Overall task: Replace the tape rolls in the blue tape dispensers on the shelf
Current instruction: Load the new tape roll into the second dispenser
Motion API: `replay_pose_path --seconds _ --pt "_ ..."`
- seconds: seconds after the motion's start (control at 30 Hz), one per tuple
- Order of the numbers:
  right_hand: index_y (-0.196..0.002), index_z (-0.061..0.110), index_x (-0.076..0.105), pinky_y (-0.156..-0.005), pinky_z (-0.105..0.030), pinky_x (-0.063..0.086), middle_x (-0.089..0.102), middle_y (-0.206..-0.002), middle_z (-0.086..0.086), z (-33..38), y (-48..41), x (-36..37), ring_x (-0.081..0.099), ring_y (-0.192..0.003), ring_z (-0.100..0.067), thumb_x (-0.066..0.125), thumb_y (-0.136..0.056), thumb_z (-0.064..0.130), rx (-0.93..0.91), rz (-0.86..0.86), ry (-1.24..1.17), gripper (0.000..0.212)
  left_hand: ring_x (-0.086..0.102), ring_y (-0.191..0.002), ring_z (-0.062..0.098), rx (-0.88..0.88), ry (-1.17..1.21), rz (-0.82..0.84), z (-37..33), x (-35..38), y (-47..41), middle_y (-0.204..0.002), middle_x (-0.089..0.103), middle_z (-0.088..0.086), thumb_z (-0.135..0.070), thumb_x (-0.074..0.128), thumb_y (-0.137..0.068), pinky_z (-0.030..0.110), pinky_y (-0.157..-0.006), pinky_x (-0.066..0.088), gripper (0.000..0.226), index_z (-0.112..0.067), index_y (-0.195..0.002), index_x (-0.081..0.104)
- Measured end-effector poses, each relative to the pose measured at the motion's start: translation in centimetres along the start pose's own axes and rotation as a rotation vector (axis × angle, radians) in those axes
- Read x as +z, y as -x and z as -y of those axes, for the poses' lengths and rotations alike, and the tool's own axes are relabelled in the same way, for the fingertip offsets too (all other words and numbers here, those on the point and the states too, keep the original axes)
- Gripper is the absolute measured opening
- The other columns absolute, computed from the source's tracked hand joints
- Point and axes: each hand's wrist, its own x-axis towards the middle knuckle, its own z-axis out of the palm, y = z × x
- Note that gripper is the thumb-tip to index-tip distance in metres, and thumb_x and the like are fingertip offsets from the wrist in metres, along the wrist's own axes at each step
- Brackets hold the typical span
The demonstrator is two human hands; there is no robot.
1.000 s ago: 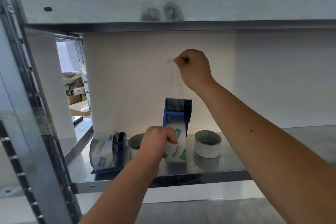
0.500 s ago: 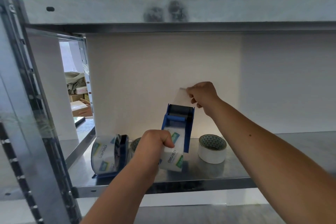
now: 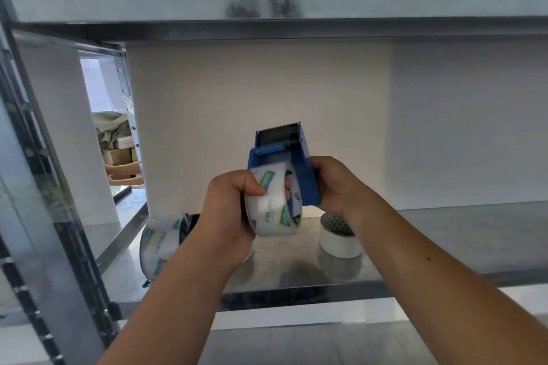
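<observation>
A blue tape dispenser [image 3: 299, 175] is held up in front of the shelf, its toothed cutter pointing upward. A clear printed tape roll [image 3: 274, 210] sits in it. My left hand [image 3: 228, 216] grips the roll from the left, thumb on its rim and fingers through its core. My right hand [image 3: 335, 187] clasps the dispenser's right side. A second blue dispenser with a clear roll [image 3: 161, 243] lies on the metal shelf [image 3: 444, 246] at the lower left, partly behind my left forearm. A white tape roll [image 3: 338, 241] stands on the shelf under my right wrist.
The upper shelf beam [image 3: 267, 0] runs across the top. A steel upright [image 3: 44, 216] stands at the left. Another person's hands [image 3: 123, 173] and cardboard boxes [image 3: 117, 155] show through the left gap. A white wall backs the shelf.
My right hand let go of the pulled tape strip, came down and took hold of the dispenser's right side. The dispenser rose off the shelf and tilted; the strip is gone from view.
</observation>
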Motion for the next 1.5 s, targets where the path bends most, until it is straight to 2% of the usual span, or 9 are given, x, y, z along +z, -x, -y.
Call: replay_pose_path --seconds 0.3,0.47,0.6,0.73,0.87,0.97,1.07,1.4,1.5 --pt "-0.129 -0.007 0.064 -0.085 -0.051 0.063 0.071 -0.126 -0.028 -4.1 2.7 2.1 0.071 -0.109 -0.042 0.05 -0.101 -0.002 -0.053 -0.043 -0.001 0.031 0.077 -0.079 0.031 0.168 -0.161 -0.185 0.7 -1.6 -3.7 -0.1 0.078 0.021 -0.018 0.062 -0.096 0.043 -0.071 0.065 0.023 -0.002 -0.101 0.078" --pt "-0.125 -0.007 0.066 -0.077 -0.047 0.065 0.073 -0.118 -0.031 -6.3 4.7 2.5 0.074 -0.103 -0.042 0.048 -0.099 -0.003 0.087 -0.062 -0.21 0.031 0.074 -0.057 0.027 0.27 -0.529 -0.437 2.9 -1.9 -4.3 -0.063 0.074 0.015 -0.074 0.064 -0.068 0.036 -0.055 0.056 0.063 -0.013 -0.067 0.078" --pt "-0.122 -0.008 0.065 -0.071 -0.045 0.066 0.072 -0.116 -0.033 -8.1 5.9 1.4 0.076 -0.1 -0.042 0.053 -0.095 -0.006 0.13 -0.095 -0.283 0.03 0.075 -0.057 0.025 0.192 -0.668 -0.423 4.3 -2.3 -4.8 -0.063 0.072 0.019 -0.079 0.063 -0.064 0.038 -0.058 0.058 0.08 0.0 -0.069 0.073" --pt "-0.125 -0.006 0.063 -0.07 -0.041 0.066 0.068 -0.119 -0.036 -8.2 6.3 0.9 0.074 -0.094 -0.04 0.051 -0.1 0.006 0.152 -0.138 -0.036 0.03 0.079 -0.065 0.023 0.124 -0.759 -0.334 6.1 -2.8 -5.1 -0.066 0.078 0.006 -0.059 0.074 -0.077 0.04 -0.06 0.063 0.049 -0.011 -0.067 0.075" --pt "-0.128 0.004 0.058 -0.048 -0.034 0.058 0.073 -0.08 -0.024 -7.4 6.8 0.9 0.07 -0.055 -0.033 0.045 -0.102 0.017 0.215 -0.242 0.467 0.032 0.077 -0.068 0.029 0.164 -0.794 -0.313 6.7 -2.8 -4.6 -0.075 0.076 0.016 -0.061 0.07 -0.077 0.056 -0.071 0.062 0.057 -0.004 -0.078 0.073" --pt "-0.112 0.012 0.063 -0.04 -0.026 0.049 0.071 -0.067 -0.016 -6.8 7.6 0.4 0.063 -0.04 -0.024 0.041 -0.1 0.017 0.147 -0.283 0.782 0.026 0.077 -0.082 0.039 0.14 -0.731 -0.246 7.4 -2.9 -3.8 -0.089 0.076 0.022 -0.065 0.07 -0.071 0.062 -0.081 0.059 0.061 -0.006 -0.088 0.075" --pt "-0.095 0.015 0.068 -0.036 -0.023 0.044 0.07 -0.061 -0.013 -6.8 8.4 0.0 0.057 -0.034 -0.018 0.044 -0.097 0.024 0.064 -0.287 0.98 0.026 0.078 -0.088 0.024 0.141 -0.751 -0.227 8.4 -3.4 -2.7 -0.087 0.081 0.001 -0.068 0.067 -0.073 0.056 -0.085 0.063 0.045 -0.027 -0.088 0.078" --pt "-0.092 0.021 0.067 -0.04 -0.027 0.051 0.073 -0.068 -0.013 -7.7 8.5 -0.5 0.063 -0.039 -0.017 0.05 -0.102 0.031 -0.031 -0.309 0.947 0.022 0.074 -0.094 0.036 0.216 -0.766 -0.252 8.0 -3.4 -1.1 -0.093 0.079 0.012 -0.071 0.066 -0.074 0.06 -0.084 0.061 0.047 -0.027 -0.086 0.079" --pt "-0.09 0.021 0.067 -0.039 -0.025 0.049 0.071 -0.068 -0.01 -7.4 8.6 -0.5 0.062 -0.039 -0.017 0.051 -0.101 0.035 -0.064 -0.344 0.896 0.024 0.075 -0.09 0.018 0.213 -0.761 -0.251 7.9 -4.0 -1.0 -0.089 0.08 -0.006 -0.068 0.066 -0.078 0.052 -0.083 0.064 0.025 -0.045 -0.074 0.075"
